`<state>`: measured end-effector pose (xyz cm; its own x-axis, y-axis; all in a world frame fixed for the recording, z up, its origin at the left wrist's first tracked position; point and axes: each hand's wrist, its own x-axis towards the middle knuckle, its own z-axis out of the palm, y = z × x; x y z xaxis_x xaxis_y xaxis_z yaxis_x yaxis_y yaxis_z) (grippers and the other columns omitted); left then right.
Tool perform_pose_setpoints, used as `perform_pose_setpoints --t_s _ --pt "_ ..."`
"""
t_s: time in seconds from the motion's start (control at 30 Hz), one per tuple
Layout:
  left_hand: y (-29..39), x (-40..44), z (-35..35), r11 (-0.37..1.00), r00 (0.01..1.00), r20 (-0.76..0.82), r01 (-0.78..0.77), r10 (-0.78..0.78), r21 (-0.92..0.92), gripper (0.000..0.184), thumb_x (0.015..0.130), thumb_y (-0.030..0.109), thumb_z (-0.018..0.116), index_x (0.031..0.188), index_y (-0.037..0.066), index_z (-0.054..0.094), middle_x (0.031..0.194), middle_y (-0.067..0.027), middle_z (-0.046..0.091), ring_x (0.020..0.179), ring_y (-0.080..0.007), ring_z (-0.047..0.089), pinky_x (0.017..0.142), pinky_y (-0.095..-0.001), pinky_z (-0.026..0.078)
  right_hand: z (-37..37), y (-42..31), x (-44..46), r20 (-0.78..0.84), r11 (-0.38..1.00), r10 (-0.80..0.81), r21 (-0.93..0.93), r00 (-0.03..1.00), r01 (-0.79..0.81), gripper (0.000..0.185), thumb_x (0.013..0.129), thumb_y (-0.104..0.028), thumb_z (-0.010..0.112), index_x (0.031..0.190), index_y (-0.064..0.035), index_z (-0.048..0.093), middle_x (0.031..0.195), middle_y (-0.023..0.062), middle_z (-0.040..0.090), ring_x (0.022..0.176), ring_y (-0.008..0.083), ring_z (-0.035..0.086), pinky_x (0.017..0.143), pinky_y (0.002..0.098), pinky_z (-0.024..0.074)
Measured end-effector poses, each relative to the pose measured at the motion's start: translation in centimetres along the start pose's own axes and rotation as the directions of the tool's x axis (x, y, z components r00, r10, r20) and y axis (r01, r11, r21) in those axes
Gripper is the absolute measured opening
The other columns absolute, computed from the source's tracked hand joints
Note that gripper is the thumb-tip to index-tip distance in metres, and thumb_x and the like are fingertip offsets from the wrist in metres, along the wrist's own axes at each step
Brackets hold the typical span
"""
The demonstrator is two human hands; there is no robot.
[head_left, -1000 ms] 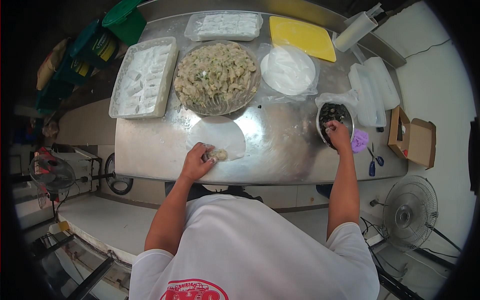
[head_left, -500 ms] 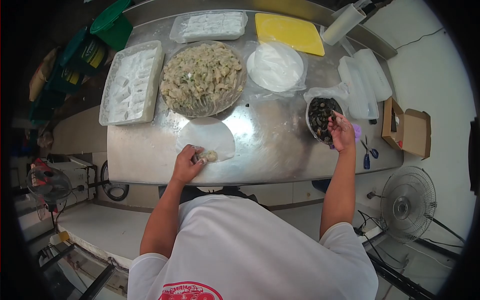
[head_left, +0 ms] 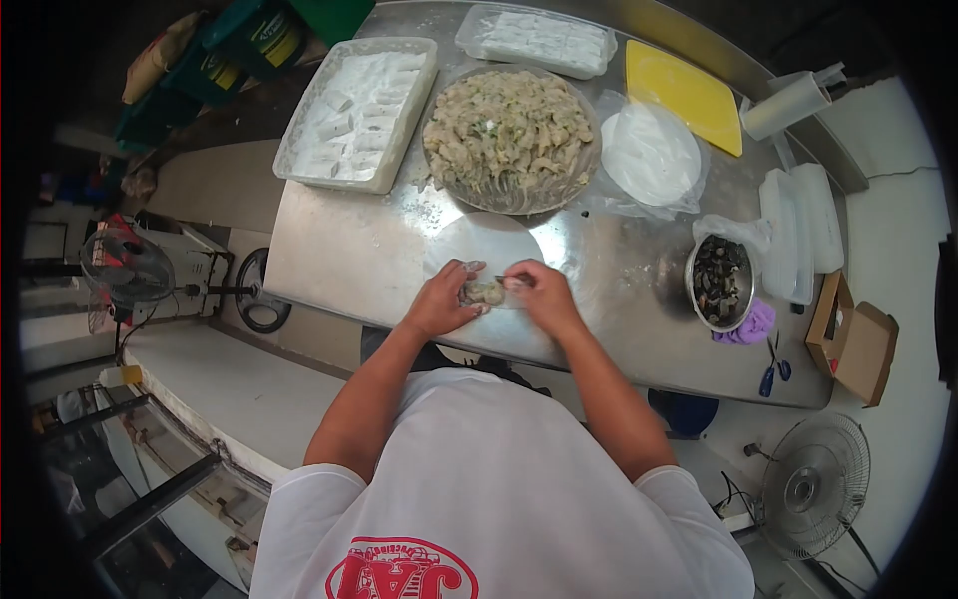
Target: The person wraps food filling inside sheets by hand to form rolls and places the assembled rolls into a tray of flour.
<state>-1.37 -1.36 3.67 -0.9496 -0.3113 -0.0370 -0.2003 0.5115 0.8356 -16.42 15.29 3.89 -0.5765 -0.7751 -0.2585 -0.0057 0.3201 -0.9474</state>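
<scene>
On the table, near its front edge, 1 pale round sheet bears 1 lump of filling. Left hand: partly open, cupped at the lump's left side. Right hand: pinched on 1 small dark piece beside the lump. Bowl: well to the right.

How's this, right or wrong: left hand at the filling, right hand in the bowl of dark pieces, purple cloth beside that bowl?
Wrong on the right hand: head view shows it at the white sheet, outside the bowl. Left hand at the filling and purple cloth beside the bowl are correct.
</scene>
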Motion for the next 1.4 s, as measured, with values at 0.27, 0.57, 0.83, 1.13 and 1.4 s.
perform_pose_setpoints --t_s 0.27,0.57,0.83,1.13,1.4 --pt "-1.1 -0.1 0.3 0.989 0.996 0.013 -0.091 0.09 0.115 0.051 0.076 0.014 0.08 0.124 0.008 0.064 0.11 -0.0124 0.06 0.1 -0.0339 0.064 0.085 -0.0428 0.055 3.0 0.8 -0.2 0.055 0.791 -0.492 -0.389 0.869 0.473 0.017 0.083 -0.005 0.072 0.099 -0.0027 0.072 0.098 0.0133 0.069 0.095 0.0355 0.063 0.086 0.0444 0.0506" --pt "-2.3 0.0 -0.2 0.99 0.988 0.122 -0.107 0.096 0.087 0.042 0.079 0.012 0.08 0.119 0.005 0.067 0.109 -0.0125 0.061 0.096 -0.0331 0.065 0.084 -0.041 0.055 2.7 2.5 -0.3 0.114 0.699 -0.568 -0.456 0.815 0.551 0.024 0.081 -0.002 0.073 0.105 -0.0016 0.071 0.101 0.0125 0.069 0.096 0.0313 0.064 0.084 0.0393 0.052" --pt "-1.4 -2.0 -2.4 0.97 0.95 -0.229 0.232 -0.211 0.067 0.042 0.08 0.016 0.08 0.117 0.003 0.066 0.103 -0.0168 0.061 0.087 -0.0345 0.063 0.078 -0.0418 0.054 0.2 0.4 -1.8 -0.058 0.971 -0.22 -0.106 0.974 0.213 0.027 0.082 0.005 0.066 0.108 0.0008 0.07 0.117 0.014 0.064 0.105 0.0273 0.065 0.094 0.0376 0.0533" --pt "-4.4 -2.2 -0.8 0.939 0.909 -0.292 0.334 -0.299 0.078 0.021 0.085 0.011 0.074 0.098 0.0 0.061 0.093 -0.012 0.059 0.081 -0.023 0.059 0.073 -0.0358 0.05 -2.3 -7.1 3.8 -0.316 0.792 -0.595 -0.387 0.739 0.472 0.037 0.08 0.0 0.065 0.117 -0.0014 0.067 0.129 0.0186 0.059 0.116 0.0367 0.061 0.101 0.0413 0.0492" --pt "-0.8 -2.3 0.3 0.725 0.846 -0.246 0.214 -0.472 -0.655 0.048 0.088 -0.007 0.066 0.13 0.005 0.047 0.103 -0.0019 0.055 0.091 -0.0087 0.056 0.08 -0.0232 0.048 -2.9 -3.6 1.8 -0.216 0.743 -0.595 -0.516 0.774 0.427 0.041 0.081 -0.005 0.072 0.121 -0.002 0.063 0.131 0.0207 0.058 0.113 0.0392 0.061 0.096 0.0428 0.0519"
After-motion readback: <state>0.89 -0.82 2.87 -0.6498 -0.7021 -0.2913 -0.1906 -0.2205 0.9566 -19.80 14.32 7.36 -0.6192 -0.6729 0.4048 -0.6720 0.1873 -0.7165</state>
